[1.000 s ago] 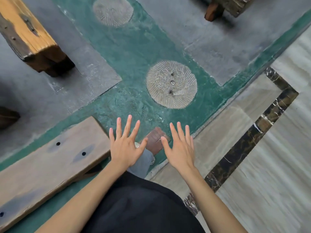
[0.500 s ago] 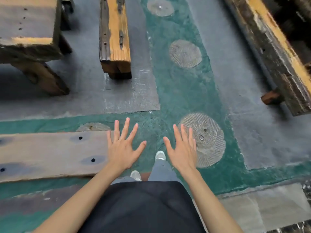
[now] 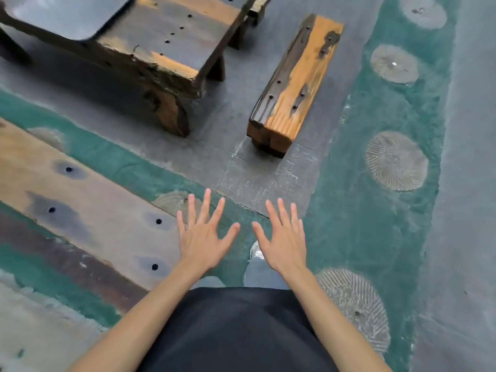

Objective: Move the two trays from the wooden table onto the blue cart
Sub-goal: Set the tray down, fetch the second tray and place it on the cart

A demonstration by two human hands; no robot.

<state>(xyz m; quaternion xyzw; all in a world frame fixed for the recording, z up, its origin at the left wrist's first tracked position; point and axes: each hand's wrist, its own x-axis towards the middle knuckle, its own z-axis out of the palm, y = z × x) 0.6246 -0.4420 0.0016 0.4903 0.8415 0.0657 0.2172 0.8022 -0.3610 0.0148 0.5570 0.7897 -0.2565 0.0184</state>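
Both hands hang empty in front of the body, palms down: the left hand (image 3: 202,238) has its grip spread wide with nothing in it, and the right hand (image 3: 284,241) likewise has its fingers fanned and its thumb out. They sit just beside each other, apart, over the green strip of floor (image 3: 357,216).

Neither tray can be made out with any certainty. Far ahead of the left grip stands a heavy wooden desk (image 3: 161,47), and a dark, smooth, round-cornered slab (image 3: 67,14) lies on its far-left part — it may be one of the trays, but the top edge of the view cuts it off. If so, its long axis seems to run along the desk top, toward the upper left; which way it points I cannot tell. The blue cart is not in view.

The step in hand looks like the approach, with nothing yet moved. To do it well, the person should walk up square to the desk, passing left of the wooden bench (image 3: 295,84) ahead of the right grip, and clear of the long plank (image 3: 88,210) beside the left grip. Then take the tray by its two short ends, one grip each — level, thumbs over the rim — before lifting.
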